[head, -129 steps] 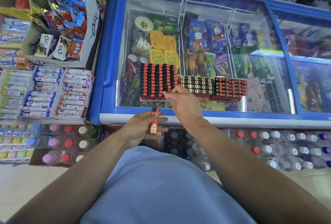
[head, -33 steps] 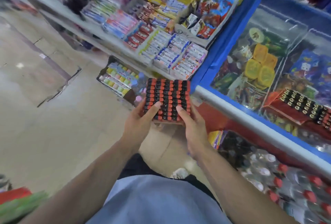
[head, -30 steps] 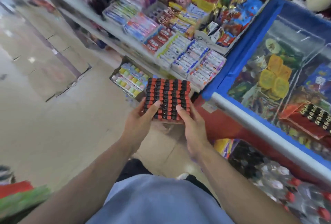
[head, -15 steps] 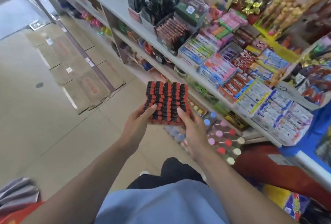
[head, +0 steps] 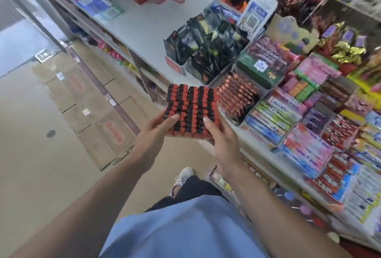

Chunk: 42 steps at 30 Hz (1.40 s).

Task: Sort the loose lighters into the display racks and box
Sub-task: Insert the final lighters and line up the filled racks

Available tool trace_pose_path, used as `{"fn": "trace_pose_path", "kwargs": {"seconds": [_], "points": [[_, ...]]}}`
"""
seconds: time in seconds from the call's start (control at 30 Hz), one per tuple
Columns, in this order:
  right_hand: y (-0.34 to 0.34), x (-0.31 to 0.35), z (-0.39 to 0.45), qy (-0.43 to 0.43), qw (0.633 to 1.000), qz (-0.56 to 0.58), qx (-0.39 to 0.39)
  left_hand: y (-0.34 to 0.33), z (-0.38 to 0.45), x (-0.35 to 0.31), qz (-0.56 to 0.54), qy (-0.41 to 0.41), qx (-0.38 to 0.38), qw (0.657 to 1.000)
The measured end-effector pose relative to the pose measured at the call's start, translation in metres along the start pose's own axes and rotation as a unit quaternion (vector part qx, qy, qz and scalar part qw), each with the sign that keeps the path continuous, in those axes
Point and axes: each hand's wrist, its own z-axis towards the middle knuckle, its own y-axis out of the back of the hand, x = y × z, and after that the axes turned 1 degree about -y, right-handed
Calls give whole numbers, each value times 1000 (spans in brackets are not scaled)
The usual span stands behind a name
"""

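Rack of lighters | between hands | left hand, right hand grip edges

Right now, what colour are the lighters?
Red with black tops, seen in the head view: lighters.

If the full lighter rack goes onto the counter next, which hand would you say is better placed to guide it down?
Probably the right hand: it holds the lighter rack on the side nearest the counter and shelves. The left hand grips the aisle side.

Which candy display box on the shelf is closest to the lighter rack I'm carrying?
The box of copper-wrapped bars, just right of the rack.
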Motion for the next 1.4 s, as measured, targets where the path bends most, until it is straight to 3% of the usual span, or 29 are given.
{"fn": "trace_pose_path", "kwargs": {"seconds": [0.2,0.5,0.7,0.93,1.23,1.4], "points": [[-49,59,101,12,1000,-1,9,29,99,-84,1,-34,15,999],[-128,135,268,39,998,11,-52,83,286,-173,4,-54,19,998],[-187,143,411,-17,985,72,-157,115,447,-218,38,-17,72,997],[-199,119,523,-101,936,130,-311,106,619,-178,113,82,173,975],[-182,104,595,-63,904,153,-395,47,665,-207,181,65,208,959],[-179,111,610,-29,890,81,-448,36,682,-212,217,24,258,941]]}}
